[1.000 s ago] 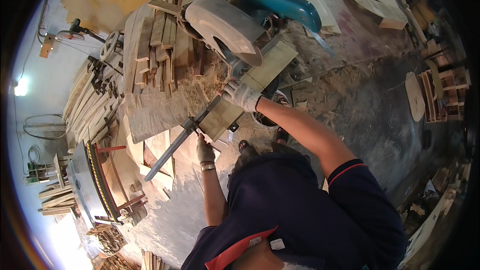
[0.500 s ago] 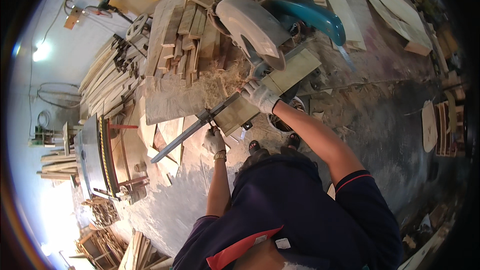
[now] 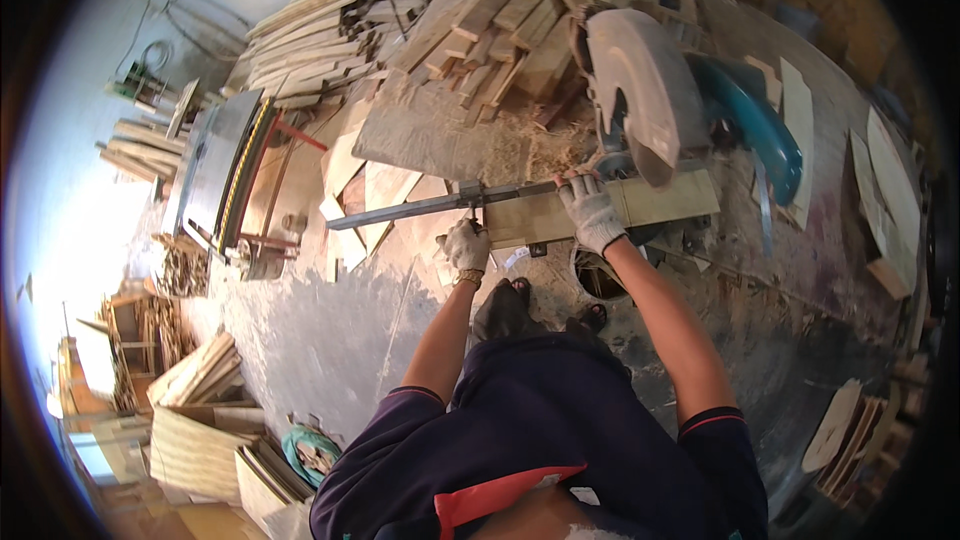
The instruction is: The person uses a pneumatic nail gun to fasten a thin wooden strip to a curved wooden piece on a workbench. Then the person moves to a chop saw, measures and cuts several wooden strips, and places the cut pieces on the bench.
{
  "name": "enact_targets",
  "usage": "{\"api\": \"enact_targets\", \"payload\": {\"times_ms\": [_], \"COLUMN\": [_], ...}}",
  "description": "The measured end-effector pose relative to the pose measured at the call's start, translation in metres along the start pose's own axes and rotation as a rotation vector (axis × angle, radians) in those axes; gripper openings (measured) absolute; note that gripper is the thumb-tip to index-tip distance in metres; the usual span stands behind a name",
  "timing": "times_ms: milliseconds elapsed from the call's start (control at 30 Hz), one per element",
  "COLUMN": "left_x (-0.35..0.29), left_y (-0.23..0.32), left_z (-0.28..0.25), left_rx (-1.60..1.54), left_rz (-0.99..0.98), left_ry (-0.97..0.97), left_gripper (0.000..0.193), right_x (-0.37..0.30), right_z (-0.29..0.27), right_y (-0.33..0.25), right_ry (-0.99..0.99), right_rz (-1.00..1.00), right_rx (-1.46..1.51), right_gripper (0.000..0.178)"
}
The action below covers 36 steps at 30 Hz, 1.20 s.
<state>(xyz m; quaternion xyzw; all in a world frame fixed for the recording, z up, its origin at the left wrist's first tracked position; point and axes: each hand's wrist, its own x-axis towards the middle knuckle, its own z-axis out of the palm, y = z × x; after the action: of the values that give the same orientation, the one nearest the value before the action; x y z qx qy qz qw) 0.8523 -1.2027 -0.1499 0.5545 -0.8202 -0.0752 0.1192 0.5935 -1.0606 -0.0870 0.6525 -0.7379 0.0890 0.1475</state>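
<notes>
Wooden board (image 3: 526, 220) under right fingers (image 3: 578, 190), slightly spread; left fingers (image 3: 466, 233) curled beside its left end, pinch unclear.

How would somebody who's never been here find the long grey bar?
Find the big, rounded grey saw guard, upper right. Below it lies a pale board; the long grey bar sticks out beyond that board's left end. It looks like straight metal, unlike the pale wooden sheets near it.
</notes>
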Motion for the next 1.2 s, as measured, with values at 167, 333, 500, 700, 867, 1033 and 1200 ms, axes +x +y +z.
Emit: {"api": "enact_targets", "payload": {"times_ms": [167, 333, 500, 700, 867, 1033, 1200], "left_x": [0.0, 0.017, 0.089, 0.17, 0.243, 0.335, 0.407], "left_y": [-0.001, -0.079, -0.187, -0.25, -0.248, -0.21, -0.164], "left_z": [-0.018, -0.061, -0.087, -0.056, -0.048, -0.04, -0.034], "left_rx": [-0.017, -0.044, 0.1, 0.253, 0.248, 0.343, 0.333], "left_rz": [0.081, 0.454, 0.301, 0.652, 0.952, 0.976, 0.816], "left_ry": [-0.101, -0.077, -0.007, -0.368, -0.371, -0.351, -0.313], "left_gripper": [0.02, 0.074, 0.08, 0.039, 0.036, 0.038, 0.038], "right_x": [-0.002, -0.002, 0.001, 0.004, 0.016, 0.047, 0.078], "right_z": [-0.008, -0.014, -0.025, -0.03, -0.024, -0.014, 0.008], "right_y": [0.002, 0.003, 0.002, 0.002, 0.002, 0.001, 0.007], "right_ry": [-0.153, -0.324, -0.436, -0.496, -0.413, -0.34, -0.367], "right_rz": [-0.006, 0.023, 0.038, 0.096, 0.11, 0.233, 0.342], "right_rx": [0.01, 0.03, 0.024, 0.122, 0.09, 0.102, -0.019], "right_gripper": [0.066, 0.093, 0.111, 0.113, 0.112, 0.099, 0.126]}}
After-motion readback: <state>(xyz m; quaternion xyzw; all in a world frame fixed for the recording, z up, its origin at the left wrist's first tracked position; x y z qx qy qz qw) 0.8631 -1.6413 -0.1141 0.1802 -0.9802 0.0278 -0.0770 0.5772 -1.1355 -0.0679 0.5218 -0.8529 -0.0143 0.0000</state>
